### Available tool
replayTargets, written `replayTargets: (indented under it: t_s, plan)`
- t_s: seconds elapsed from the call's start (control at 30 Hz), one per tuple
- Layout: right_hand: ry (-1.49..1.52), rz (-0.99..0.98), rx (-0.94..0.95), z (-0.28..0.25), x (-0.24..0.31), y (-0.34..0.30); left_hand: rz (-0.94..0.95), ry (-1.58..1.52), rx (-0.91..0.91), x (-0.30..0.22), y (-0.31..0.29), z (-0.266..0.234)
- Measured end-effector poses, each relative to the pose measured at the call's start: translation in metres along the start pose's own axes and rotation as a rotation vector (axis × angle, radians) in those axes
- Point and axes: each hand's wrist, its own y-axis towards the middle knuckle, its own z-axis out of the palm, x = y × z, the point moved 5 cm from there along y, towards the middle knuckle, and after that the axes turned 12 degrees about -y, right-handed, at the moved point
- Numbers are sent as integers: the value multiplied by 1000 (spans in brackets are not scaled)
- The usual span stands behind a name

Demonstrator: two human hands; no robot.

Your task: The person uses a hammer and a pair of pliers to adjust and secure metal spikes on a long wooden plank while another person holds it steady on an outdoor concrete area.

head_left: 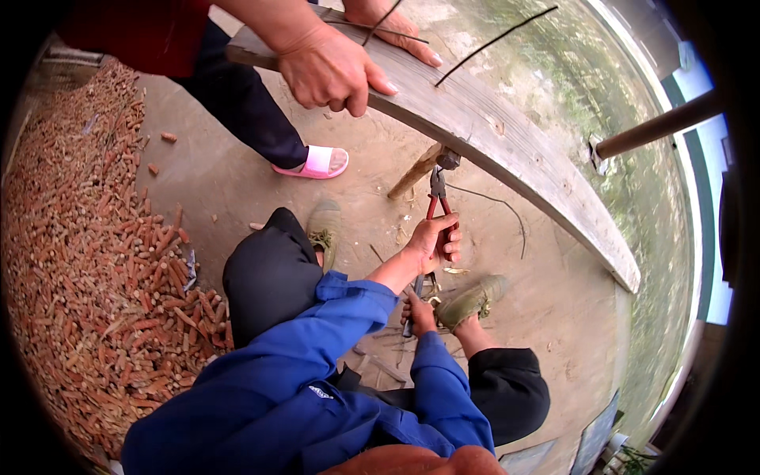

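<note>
My left hand (pixel 435 241) is closed round the red handles of a pair of pliers (pixel 438 190). The jaws point up at a dark metal lump (pixel 449 160) at the end of a wooden post (pixel 415 172), below a long grey plank (pixel 507 131). From beside the jaws, a thin dark wire (pixel 507 204) curves off to the right. Lower down, my right hand (pixel 419 313) grips a dark, narrow tool (pixel 408 328); its kind is partly hidden by my fingers. Another person's hand (pixel 328 70) holds the plank's near edge, while their other hand (pixel 400 39) presses flat on top.
Two stiff wires rise from the plank, one a bent dark wire (pixel 495 46). A heap of corn cobs (pixel 95 285) covers the ground at left. A brown pole (pixel 657 127) slants in at right. The other person's pink slipper (pixel 318 162) stands near my shoes.
</note>
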Motion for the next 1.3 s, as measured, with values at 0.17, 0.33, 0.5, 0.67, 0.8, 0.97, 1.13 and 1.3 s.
replayTargets:
  t_s: [0.17,0.33,0.5,0.67,0.8,0.97,1.13,1.3]
  plan:
    - [-669,-413,-637,-47,81,-88,-21,80,36,-7,4,-16]
    - [-520,-1142,-867,-2,178,-240,10,101,45,-12,-2,-19]
    - [-642,-1146,-614,-4,208,-215,19,126,46,-9,-5,-16]
    - [-1139,-1241,-662,4,231,-167,-6,124,-18,-9,-9,-17]
    - [-1194,-877,-672,7,253,-170,2,149,-37,-13,-11,-17]
    - [-626,-1117,-583,-16,226,-195,-38,150,-14,-10,-10,-21]
    - [-98,-1703,-322,13,260,-256,-46,148,-21,-16,-13,-33]
    - [-1212,-943,-713,-25,240,-155,-53,202,-36,-11,-9,-29]
